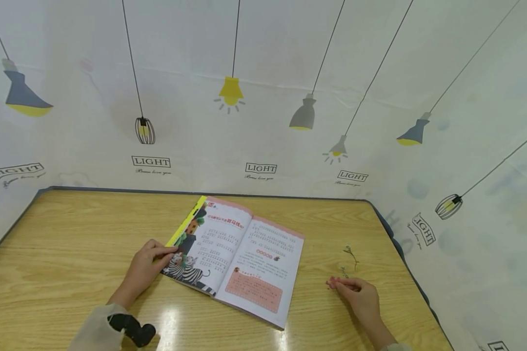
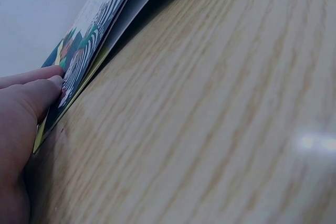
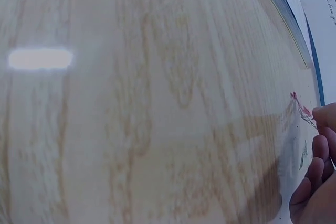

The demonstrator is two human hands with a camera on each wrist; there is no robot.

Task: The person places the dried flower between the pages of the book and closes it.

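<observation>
Nearest, bottom left: pale sleeve (image 1: pixel 98 327) with a black strap-like device (image 1: pixel 131 330) at the wrist. Left hand (image 1: pixel 142 270) rests at the left edge of an open book (image 1: pixel 256 239); fingers extended and laid on the page, not clenched. Book lies mid-surface, spread flat-ish and turned at an angle, on a wood-grain surface (image 1: pixel 92 224). Left page: striped zebras (image 1: pixel 188 269) near the bottom, bright yellow strip (image 1: pixel 186 222) along the outer side. Right page: printed text above a pink box (image 1: pixel 254 291). Right hand (image 1: pixel 363 298), well apart from the left, pinches a small reddish sprig (image 1: pixel 332 282) between thumb and finger, to the right of the book; whether the sprig touches the surface cannot be told. Just beyond those fingertips, a small green sprig (image 1: pixel 344 272); contact unclear. A second green sprig (image 1: pixel 348 249) lies a little farther off. Behind: pale backdrop (image 1: pixel 189 44) printed with hanging lamps (image 1: pixel 231 91) and the word "LIGHT".
</observation>
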